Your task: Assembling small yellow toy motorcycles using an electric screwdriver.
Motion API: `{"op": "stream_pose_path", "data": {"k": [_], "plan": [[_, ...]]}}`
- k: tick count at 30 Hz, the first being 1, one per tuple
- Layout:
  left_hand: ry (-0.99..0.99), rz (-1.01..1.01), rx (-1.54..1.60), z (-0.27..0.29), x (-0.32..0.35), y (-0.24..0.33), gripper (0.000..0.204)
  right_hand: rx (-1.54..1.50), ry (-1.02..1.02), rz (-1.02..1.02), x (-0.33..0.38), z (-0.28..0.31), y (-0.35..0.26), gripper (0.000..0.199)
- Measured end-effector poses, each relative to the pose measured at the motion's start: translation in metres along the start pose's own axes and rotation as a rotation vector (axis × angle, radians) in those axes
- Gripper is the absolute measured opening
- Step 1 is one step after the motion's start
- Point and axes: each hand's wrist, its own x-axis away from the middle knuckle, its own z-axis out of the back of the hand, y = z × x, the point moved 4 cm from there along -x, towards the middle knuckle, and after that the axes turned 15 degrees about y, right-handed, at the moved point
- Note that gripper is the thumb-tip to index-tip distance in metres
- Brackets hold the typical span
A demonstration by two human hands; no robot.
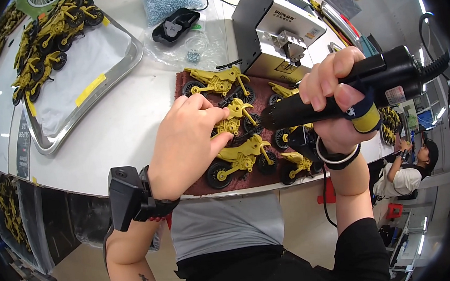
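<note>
My left hand [185, 138] pinches a yellow toy motorcycle [237, 109] between thumb and forefinger, over a dark red mat [199, 187]. Part of that toy is hidden behind the fingers. In my right hand [332, 87] is a black corded power tool that looks like an electric screwdriver [388, 69], held sideways with its narrow end pointing left at the toy's black wheel. Whether the tip touches the toy I cannot tell. Another yellow motorcycle [217, 81] lies just beyond the held one, and one more [242, 157] lies nearer me. Several others sit to the right, partly covered by the tool.
A metal box-shaped machine [280, 36] stands behind the mat. Bags of small screws [169, 5] and a black tray [175, 25] lie at the back. On the left, a metal tray [129, 63] bears several piled motorcycles. A person [407, 171] sits at the far right.
</note>
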Motion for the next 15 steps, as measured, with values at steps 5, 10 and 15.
{"op": "stream_pose_path", "data": {"k": [5, 10, 15], "plan": [[-0.007, -0.012, -0.013, 0.000, -0.001, 0.001, 0.029, -0.035, -0.026, -0.014, 0.001, -0.001, 0.001, 0.023], [-0.015, -0.035, -0.022, 0.001, 0.000, 0.000, 0.030, -0.190, -0.137, 0.107, -0.022, 0.010, -0.037, 0.028], [-0.053, -0.008, -0.020, 0.003, -0.001, 0.006, 0.028, -0.186, 0.027, 0.242, -0.060, 0.040, -0.082, 0.025]]}}
